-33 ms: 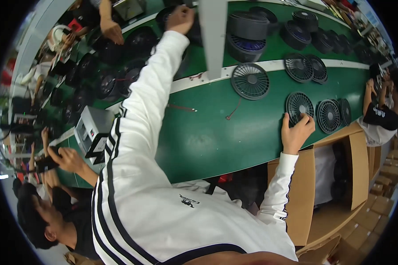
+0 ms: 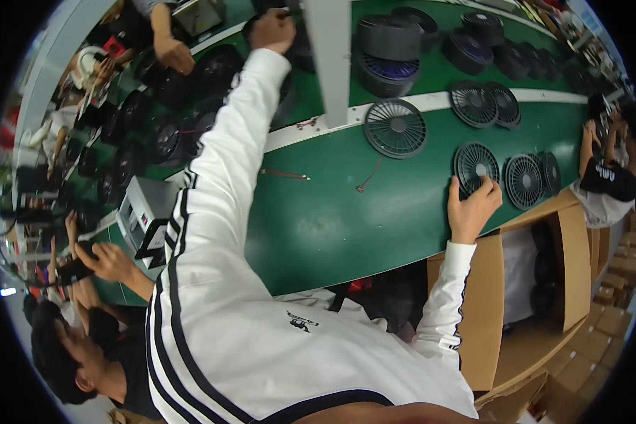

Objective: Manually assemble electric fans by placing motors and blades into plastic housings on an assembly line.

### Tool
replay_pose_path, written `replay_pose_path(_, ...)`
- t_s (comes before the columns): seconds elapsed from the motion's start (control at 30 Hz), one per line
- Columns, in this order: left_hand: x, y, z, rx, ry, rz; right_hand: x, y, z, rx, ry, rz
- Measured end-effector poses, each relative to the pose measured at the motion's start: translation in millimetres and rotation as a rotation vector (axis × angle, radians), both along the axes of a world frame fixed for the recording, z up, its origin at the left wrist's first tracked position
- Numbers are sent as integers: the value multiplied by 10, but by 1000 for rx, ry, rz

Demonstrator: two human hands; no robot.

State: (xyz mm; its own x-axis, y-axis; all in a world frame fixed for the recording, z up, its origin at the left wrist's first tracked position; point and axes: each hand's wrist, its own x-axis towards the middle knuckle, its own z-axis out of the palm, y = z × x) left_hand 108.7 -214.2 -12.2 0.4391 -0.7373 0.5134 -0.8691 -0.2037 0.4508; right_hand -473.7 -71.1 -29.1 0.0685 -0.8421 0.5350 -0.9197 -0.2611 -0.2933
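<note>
At the far side of the green bench (image 2: 318, 233), my left hand (image 2: 273, 32) is stretched out with curled fingers beside a dark round fan part. What its fingers hold, if anything, is hidden. My right hand (image 2: 475, 210) has its thumb and fingers on the near edge of a dark grey round fan grille (image 2: 478, 162). Right of it are another round grille (image 2: 523, 181) and a partly covered one (image 2: 550, 172). Farther back, one grille (image 2: 396, 128) lies near the white rail, with a thin wire (image 2: 366, 178) extending toward me. Two overlapping grilles (image 2: 473, 104) lie to its right.
A grey post (image 2: 331, 63) rises beside my left hand. Stacked fan housings (image 2: 389, 42) stand beyond the rail. A boxy device (image 2: 147, 212) sits left of my arm. An open cardboard box (image 2: 473, 311) is at the near right. Another person's hand (image 2: 173, 54) is at the far left.
My left hand has shifted slightly left, and the whole view has shifted a little. My right hand stays at the same grille.
</note>
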Motion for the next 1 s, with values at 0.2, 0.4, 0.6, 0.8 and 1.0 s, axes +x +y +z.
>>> replay_pose_path(0.2, 338, 110, -101, 442, -502, 68, 7, 20, 73, -87, 50, 152)
replay_pose_path(0.4, 108, 820, 581, -1, 71, 99, -3, 476, 57, 145, -296, 318)
replay_pose_path(0.6, -1454, 3168, 785, -582, 1178, -348, 16, 842, 205, 254, -105, 502)
replay_pose_path(0.8, -2268, 4512, -147, -354, 2006, -578, 93, 1024, 158, 206, -16, 831)
replay_pose_path(1.0, -2464, 4653, -21, -263, 1518, -226, 405, 1314, 271, 208, 191, 630)
